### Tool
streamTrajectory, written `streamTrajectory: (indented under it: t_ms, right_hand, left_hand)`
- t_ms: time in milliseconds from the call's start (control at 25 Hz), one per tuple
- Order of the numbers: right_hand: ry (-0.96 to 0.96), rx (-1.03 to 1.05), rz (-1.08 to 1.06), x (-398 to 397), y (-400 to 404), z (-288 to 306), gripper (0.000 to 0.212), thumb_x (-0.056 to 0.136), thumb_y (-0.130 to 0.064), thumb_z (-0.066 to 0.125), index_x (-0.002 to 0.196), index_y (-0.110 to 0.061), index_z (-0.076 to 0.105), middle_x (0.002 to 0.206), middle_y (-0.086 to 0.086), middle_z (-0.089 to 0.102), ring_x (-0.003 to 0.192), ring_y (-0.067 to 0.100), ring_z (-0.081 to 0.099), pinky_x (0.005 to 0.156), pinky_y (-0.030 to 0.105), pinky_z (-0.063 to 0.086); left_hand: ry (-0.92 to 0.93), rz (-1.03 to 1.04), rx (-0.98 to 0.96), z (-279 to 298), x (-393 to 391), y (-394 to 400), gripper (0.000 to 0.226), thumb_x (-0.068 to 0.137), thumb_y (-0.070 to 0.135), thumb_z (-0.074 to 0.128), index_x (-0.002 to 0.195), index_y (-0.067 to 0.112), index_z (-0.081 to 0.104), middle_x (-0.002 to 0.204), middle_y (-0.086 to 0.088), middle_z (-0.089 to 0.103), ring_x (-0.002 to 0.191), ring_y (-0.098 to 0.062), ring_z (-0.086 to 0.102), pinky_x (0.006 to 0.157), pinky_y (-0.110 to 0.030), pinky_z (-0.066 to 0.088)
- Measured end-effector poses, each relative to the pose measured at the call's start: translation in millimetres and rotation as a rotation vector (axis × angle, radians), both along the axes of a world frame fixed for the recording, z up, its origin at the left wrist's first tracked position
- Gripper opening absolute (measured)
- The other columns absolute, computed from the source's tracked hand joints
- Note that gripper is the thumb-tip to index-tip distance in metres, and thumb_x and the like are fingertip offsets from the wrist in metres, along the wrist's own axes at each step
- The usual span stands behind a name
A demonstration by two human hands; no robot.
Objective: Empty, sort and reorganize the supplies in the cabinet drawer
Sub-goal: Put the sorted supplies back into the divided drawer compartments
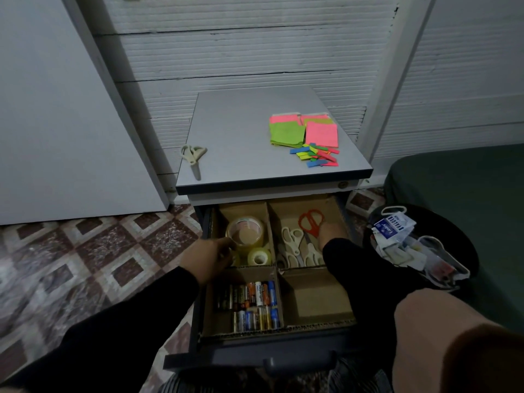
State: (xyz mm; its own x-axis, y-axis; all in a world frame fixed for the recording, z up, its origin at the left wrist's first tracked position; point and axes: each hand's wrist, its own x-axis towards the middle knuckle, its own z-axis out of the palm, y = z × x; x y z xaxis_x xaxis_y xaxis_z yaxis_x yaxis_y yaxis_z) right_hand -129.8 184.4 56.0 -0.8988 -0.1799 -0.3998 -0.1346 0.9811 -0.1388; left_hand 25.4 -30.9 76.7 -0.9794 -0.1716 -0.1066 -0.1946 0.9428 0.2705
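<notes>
The cabinet drawer [204,313] stands open, split by cardboard dividers into four compartments. In the back left one, my left hand [211,256] grips the near rim of a large clear tape roll [246,231]; a small tape roll [259,257] lies beside it. My right hand [333,232] reaches into the back right compartment, next to orange scissors [310,219] and several white scissors [293,242]; its fingers are hidden. Batteries [252,304] fill the front left compartment. The front right compartment [317,299] holds nothing.
On the cabinet top [238,131] lie beige scissors [194,158], pink and green sticky notes [303,131] and several coloured page flags [317,156]. A black bin [470,259] with mixed packets stands at the right. My knee [453,341] is at lower right.
</notes>
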Motion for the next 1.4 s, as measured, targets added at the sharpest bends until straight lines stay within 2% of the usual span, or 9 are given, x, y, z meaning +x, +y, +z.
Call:
streamTrajectory:
  t_ms: [240,440,640,760,840,1000,1120,1280,1400]
  right_hand:
    - [-0.058,0.018,-0.019,0,3,-3,0.034,0.1,-0.007,0.032,0.127,0.003,0.05,0.132,0.019,0.052,0.122,0.032,0.051,0.099,0.036,0.042]
    - [0.032,-0.038,0.002,5,1,9,0.034,0.099,-0.013,0.039,0.129,-0.001,0.05,0.129,0.02,0.053,0.119,0.033,0.053,0.098,0.037,0.042]
    - [0.116,-0.144,0.088,21,-24,33,0.018,0.093,-0.018,0.051,0.103,-0.008,0.062,0.105,0.012,0.064,0.098,0.028,0.06,0.085,0.033,0.049]
    - [0.181,-0.317,0.184,33,-47,58,0.01,0.091,-0.016,0.05,0.087,-0.013,0.059,0.091,0.007,0.062,0.088,0.024,0.06,0.079,0.034,0.051]
    - [0.233,-0.406,0.274,40,-64,79,0.01,0.092,-0.016,0.048,0.085,-0.016,0.056,0.086,0.005,0.059,0.084,0.021,0.057,0.075,0.032,0.048]
    - [0.322,-0.541,0.413,42,-104,109,0.013,0.091,-0.014,0.049,0.095,-0.01,0.061,0.096,0.011,0.065,0.092,0.027,0.06,0.08,0.035,0.05]
    - [0.318,-0.567,0.511,34,-143,118,0.022,0.091,-0.008,0.049,0.107,-0.009,0.063,0.113,0.011,0.06,0.106,0.027,0.055,0.091,0.033,0.045]
    - [0.31,-0.523,0.609,26,-186,112,0.033,0.096,-0.015,0.042,0.125,-0.015,0.057,0.128,0.013,0.05,0.119,0.03,0.046,0.102,0.039,0.039]
    - [0.355,-0.414,0.624,21,-197,106,0.034,0.098,-0.025,0.041,0.129,-0.017,0.055,0.132,0.01,0.05,0.121,0.031,0.042,0.104,0.041,0.038]
  left_hand:
    - [-0.002,0.0,-0.004,-3,-2,-1,0.029,0.095,0.03,0.05,0.124,0.026,0.054,0.113,0.004,0.064,0.098,-0.01,0.062,0.081,-0.02,0.05]
    - [0.014,0.012,0.011,-2,2,1,0.029,0.095,0.028,0.05,0.123,0.022,0.055,0.115,0.002,0.064,0.1,-0.01,0.062,0.083,-0.019,0.048]
    - [0.144,0.139,0.14,8,3,-3,0.028,0.092,0.024,0.055,0.12,0.019,0.058,0.114,-0.004,0.066,0.103,-0.018,0.062,0.085,-0.027,0.049]
    - [0.268,0.187,0.187,23,2,-9,0.024,0.09,0.02,0.058,0.114,0.015,0.061,0.11,-0.006,0.066,0.1,-0.022,0.062,0.084,-0.032,0.05]
    - [0.366,0.198,0.163,34,1,-15,0.022,0.09,0.018,0.058,0.11,0.014,0.063,0.108,-0.007,0.065,0.098,-0.023,0.061,0.082,-0.031,0.049]
    - [0.462,0.227,0.093,51,-5,-33,0.029,0.09,0.017,0.057,0.118,0.012,0.06,0.117,-0.008,0.056,0.109,-0.023,0.054,0.09,-0.032,0.045]
    - [0.444,0.257,0.016,58,-11,-46,0.037,0.091,0.017,0.055,0.129,0.016,0.053,0.131,-0.004,0.049,0.119,-0.022,0.046,0.097,-0.033,0.043]
    - [0.399,0.291,-0.01,58,-15,-64,0.044,0.093,0.01,0.047,0.136,0.018,0.047,0.141,-0.001,0.046,0.124,-0.022,0.043,0.102,-0.033,0.039]
    - [0.403,0.282,0.004,54,-14,-70,0.042,0.095,0.01,0.045,0.135,0.019,0.048,0.14,0.001,0.048,0.123,-0.022,0.045,0.102,-0.032,0.04]
